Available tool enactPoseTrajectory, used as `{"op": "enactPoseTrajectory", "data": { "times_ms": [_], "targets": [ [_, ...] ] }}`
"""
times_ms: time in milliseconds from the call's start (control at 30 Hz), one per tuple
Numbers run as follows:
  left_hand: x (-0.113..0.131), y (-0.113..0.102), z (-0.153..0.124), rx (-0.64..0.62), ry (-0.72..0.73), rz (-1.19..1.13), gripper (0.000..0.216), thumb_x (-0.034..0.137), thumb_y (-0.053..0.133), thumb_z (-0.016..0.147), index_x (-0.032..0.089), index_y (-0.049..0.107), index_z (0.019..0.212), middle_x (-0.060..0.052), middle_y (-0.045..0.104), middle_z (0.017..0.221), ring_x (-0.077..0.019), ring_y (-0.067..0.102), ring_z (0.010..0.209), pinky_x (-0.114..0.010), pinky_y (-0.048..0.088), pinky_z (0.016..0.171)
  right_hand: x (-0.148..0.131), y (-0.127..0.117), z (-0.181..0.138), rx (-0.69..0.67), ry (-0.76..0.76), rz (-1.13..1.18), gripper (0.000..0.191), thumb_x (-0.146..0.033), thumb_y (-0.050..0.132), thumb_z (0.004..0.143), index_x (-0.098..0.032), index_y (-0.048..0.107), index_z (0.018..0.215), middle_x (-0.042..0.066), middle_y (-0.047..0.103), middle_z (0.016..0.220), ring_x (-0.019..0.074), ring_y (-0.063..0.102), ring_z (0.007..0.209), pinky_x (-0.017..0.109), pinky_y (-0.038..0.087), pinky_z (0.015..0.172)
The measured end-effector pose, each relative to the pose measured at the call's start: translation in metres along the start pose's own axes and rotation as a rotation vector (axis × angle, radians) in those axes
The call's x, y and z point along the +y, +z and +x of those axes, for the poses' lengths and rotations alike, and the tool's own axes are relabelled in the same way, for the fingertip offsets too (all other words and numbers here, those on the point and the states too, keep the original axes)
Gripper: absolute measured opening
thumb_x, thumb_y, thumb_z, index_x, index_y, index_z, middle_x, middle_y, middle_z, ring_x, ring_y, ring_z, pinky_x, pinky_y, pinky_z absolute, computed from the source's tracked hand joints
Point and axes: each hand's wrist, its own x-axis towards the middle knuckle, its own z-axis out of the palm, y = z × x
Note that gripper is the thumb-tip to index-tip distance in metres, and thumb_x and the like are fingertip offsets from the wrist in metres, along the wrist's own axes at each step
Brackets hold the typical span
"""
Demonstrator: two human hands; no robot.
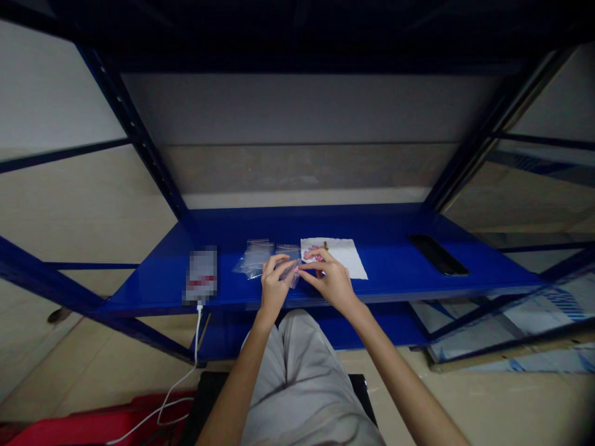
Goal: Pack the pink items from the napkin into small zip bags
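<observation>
My left hand is closed on a small clear zip bag above the front of the blue shelf. At the bag's mouth, the thumb and forefinger of my right hand pinch a tiny pink piece, too small to name. Behind my right hand lies a white sheet with a cluster of small pink pieces and a brownish bit on it. Several more clear zip bags lie overlapping to the left of my hands.
A phone-like device, blurred out, lies on the left of the blue shelf with a white cable hanging off the edge. A black phone lies at the right. Blue posts stand at the sides.
</observation>
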Motion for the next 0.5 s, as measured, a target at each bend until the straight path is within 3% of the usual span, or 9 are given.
{"op": "enactPoseTrajectory", "data": {
  "times_ms": [167, 333, 500],
  "targets": [
    [0.002, 0.000, 0.001, -0.017, 0.014, 0.025, 0.013, 0.025, 0.060, 0.076, 0.023, 0.067, 0.087, -0.004, 0.060, 0.093, -0.0178, 0.057, 0.087, -0.035, 0.044, 0.079, 0.003, 0.001, 0.001, -0.033, -0.006, -0.001, 0.016, -0.035, 0.057, 0.079, -0.028, 0.070, 0.085, 0.002, 0.059, 0.103, 0.0079, 0.051, 0.053, 0.024, 0.044, 0.056],
    [0.008, -0.001, 0.004, 0.036, -0.029, -0.002, 0.013, 0.030, 0.061, 0.075, 0.021, 0.068, 0.081, -0.004, 0.062, 0.088, -0.0167, 0.059, 0.084, -0.031, 0.045, 0.077, 0.011, 0.000, 0.005, 0.081, 0.073, 0.103, 0.024, -0.038, 0.051, 0.082, -0.023, 0.069, 0.089, 0.005, 0.062, 0.095, 0.0113, 0.054, 0.059, 0.024, 0.046, 0.056],
    [0.005, -0.006, 0.008, 0.186, -0.315, -0.243, 0.028, 0.036, 0.047, 0.083, 0.017, 0.066, 0.081, -0.005, 0.064, 0.078, -0.0159, 0.062, 0.077, -0.028, 0.047, 0.072, 0.032, -0.010, 0.003, 0.152, 0.187, -0.009, 0.022, -0.036, 0.053, 0.079, -0.024, 0.068, 0.089, 0.004, 0.064, 0.093, 0.0122, 0.054, 0.056, 0.024, 0.043, 0.052]
  ]
}}
